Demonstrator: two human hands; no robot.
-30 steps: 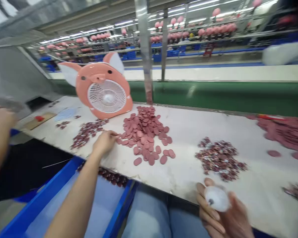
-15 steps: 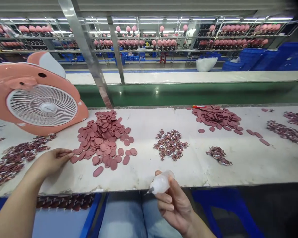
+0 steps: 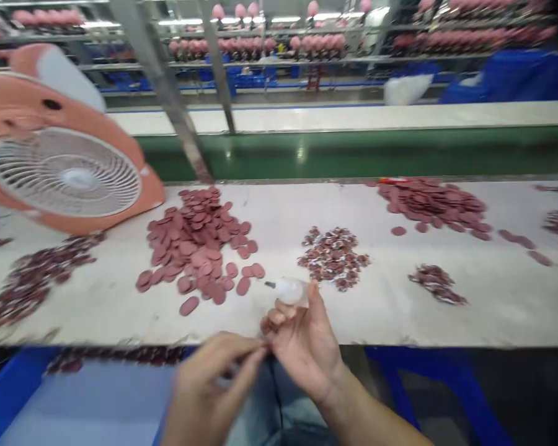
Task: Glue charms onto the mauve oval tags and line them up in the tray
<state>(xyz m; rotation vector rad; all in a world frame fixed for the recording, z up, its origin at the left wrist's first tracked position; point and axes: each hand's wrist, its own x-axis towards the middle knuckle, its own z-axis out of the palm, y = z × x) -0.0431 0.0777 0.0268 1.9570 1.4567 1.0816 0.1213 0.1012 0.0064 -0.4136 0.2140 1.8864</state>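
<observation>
In my right hand (image 3: 307, 341) is a small translucent white squeeze bottle (image 3: 289, 291), held by curled fingers and thumb with its dark thin tip pointing left. My left hand (image 3: 218, 384), smeared by motion, meets the right hand's fingertips over the table's front edge. Its thumb and forefinger pinch a small dark red piece (image 3: 266, 348), mostly hidden. Beyond the hands lies a heap of flat dull-red oval pieces (image 3: 199, 248). Right of it sits a cluster of small red, white and brown pieces (image 3: 335, 257).
A pink animal-shaped fan (image 3: 69, 167) stands at left on the white table (image 3: 279, 210), behind a strip of small dark red pieces (image 3: 32, 282). More ovals (image 3: 434, 201) and a small cluster (image 3: 437, 284) lie at right. Below the edge are a blue-framed bin (image 3: 97, 396) and a blue stool (image 3: 428, 378).
My left hand has left the oval heap's left edge and come right to my right hand. The bottle has risen and now points left. The view has tilted down.
</observation>
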